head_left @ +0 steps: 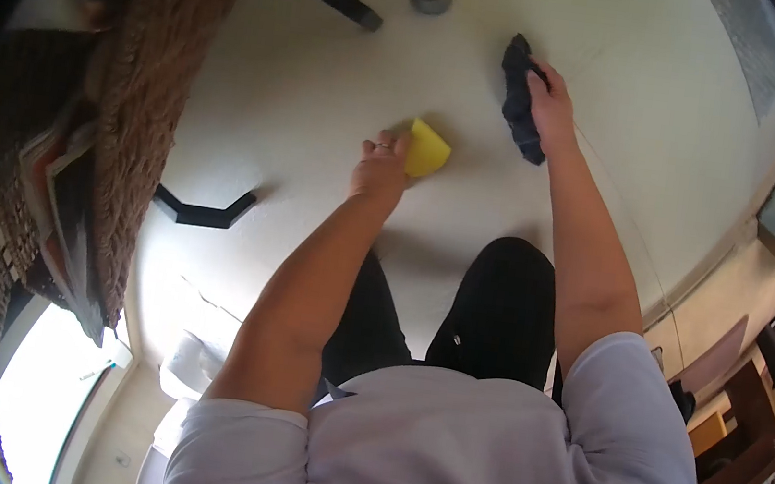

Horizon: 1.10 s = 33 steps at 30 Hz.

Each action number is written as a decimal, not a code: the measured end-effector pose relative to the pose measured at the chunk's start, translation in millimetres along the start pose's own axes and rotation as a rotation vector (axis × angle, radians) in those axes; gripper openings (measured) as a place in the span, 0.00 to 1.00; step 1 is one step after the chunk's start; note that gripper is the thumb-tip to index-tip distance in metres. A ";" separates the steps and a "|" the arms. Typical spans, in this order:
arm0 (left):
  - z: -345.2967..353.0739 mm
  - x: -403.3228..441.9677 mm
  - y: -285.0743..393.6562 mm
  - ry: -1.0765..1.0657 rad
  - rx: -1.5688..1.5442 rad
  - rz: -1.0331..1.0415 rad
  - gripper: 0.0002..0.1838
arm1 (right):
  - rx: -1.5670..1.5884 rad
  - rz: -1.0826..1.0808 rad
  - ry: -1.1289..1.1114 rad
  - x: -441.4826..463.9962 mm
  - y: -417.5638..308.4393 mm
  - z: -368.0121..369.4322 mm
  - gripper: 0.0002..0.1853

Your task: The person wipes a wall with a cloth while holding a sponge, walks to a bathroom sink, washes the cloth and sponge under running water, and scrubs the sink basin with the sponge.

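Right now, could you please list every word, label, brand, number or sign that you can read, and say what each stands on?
No text can be read.
Trousers: a white mark, too small to make out.
Yellow sponge and dark cloth: no lettering shows.

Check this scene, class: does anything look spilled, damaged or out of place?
No spill shows. One oddity: a thin dark line runs across the pale floor from near the right hand; it could be a crack or merely a joint.
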<state>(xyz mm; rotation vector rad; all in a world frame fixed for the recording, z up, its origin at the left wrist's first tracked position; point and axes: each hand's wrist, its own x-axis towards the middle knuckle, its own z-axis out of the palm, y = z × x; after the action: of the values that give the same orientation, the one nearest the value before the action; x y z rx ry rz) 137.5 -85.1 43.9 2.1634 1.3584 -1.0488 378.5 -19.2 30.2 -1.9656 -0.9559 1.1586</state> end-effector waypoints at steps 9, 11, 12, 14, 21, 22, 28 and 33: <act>33.3 14.4 -1.2 0.061 0.089 0.078 0.34 | -0.609 -0.635 -0.293 -1.6 -16.2 110.4 0.23; 44.0 18.4 -0.5 0.090 0.077 0.067 0.34 | -0.489 -0.649 -0.334 6.0 -30.1 125.6 0.21; 35.2 15.9 -1.2 0.078 -0.013 0.029 0.34 | -0.426 -0.581 -0.218 16.8 -45.6 130.7 0.21; 9.4 5.9 0.4 0.047 -0.189 -0.048 0.34 | -0.453 -0.562 -0.075 23.1 -53.9 139.4 0.20; -22.9 -6.9 -6.5 -0.013 -0.224 0.026 0.36 | -0.677 -0.862 -0.627 -16.9 -49.6 156.6 0.18; -23.1 -8.2 -7.4 -0.023 -0.259 0.037 0.37 | -0.599 -0.851 -0.705 -20.9 -55.3 171.2 0.18; 27.5 18.8 -3.3 0.065 -0.023 0.096 0.36 | -0.763 -1.128 -0.396 -3.9 -96.2 217.6 0.21; -6.8 4.9 -6.5 -0.057 -0.385 -0.052 0.37 | -0.939 -1.129 -0.879 5.9 -73.8 174.0 0.16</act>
<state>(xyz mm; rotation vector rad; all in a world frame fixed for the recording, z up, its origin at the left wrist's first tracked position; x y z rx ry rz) 135.7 -74.8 45.1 1.8126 1.4595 -0.7820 204.2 53.5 19.4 -0.8716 -2.9342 0.8475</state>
